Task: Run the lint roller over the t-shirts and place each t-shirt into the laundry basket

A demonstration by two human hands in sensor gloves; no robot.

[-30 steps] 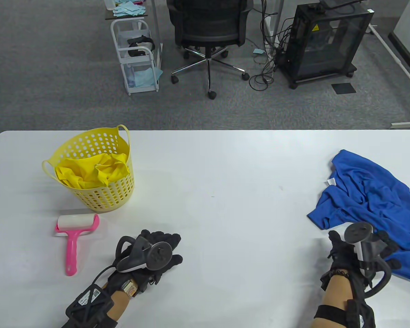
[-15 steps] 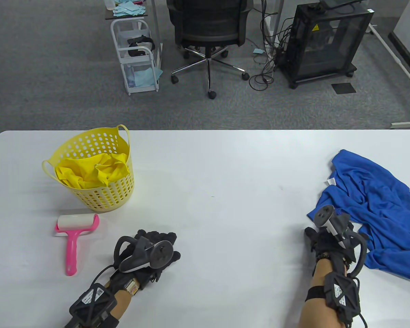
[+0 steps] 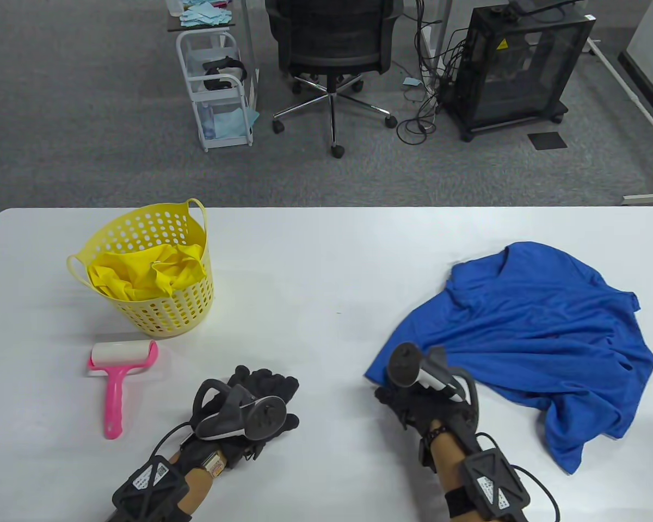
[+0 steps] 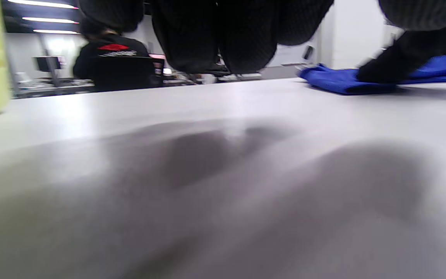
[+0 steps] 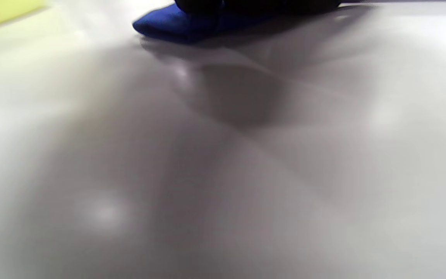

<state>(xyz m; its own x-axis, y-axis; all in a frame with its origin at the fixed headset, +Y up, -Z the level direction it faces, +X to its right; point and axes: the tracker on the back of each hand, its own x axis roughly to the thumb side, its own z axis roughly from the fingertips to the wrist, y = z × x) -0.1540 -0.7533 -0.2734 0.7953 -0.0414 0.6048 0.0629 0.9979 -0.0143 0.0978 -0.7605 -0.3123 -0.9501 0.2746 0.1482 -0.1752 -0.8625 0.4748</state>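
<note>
A blue t-shirt (image 3: 522, 331) lies spread and rumpled on the right half of the white table (image 3: 326, 255). My right hand (image 3: 390, 387) grips its near left corner, seen as a blue fold (image 5: 168, 25) in the right wrist view. My left hand (image 3: 269, 391) rests on the table at centre left with loosely curled fingers and holds nothing. A pink lint roller (image 3: 117, 375) with a white roll lies to its left. Behind the roller stands a yellow laundry basket (image 3: 158, 315) holding a yellow t-shirt (image 3: 141, 277).
Beyond the table's far edge stand an office chair (image 3: 332, 49), a white cart (image 3: 217, 87) and a black cabinet (image 3: 514, 65) with cables. A person in black (image 4: 110, 62) sits far off in the left wrist view.
My right hand reached the blue t-shirt's near edge, took hold of it and dragged it left towards the table's middle, spreading it out. My left hand shifted slightly right.
</note>
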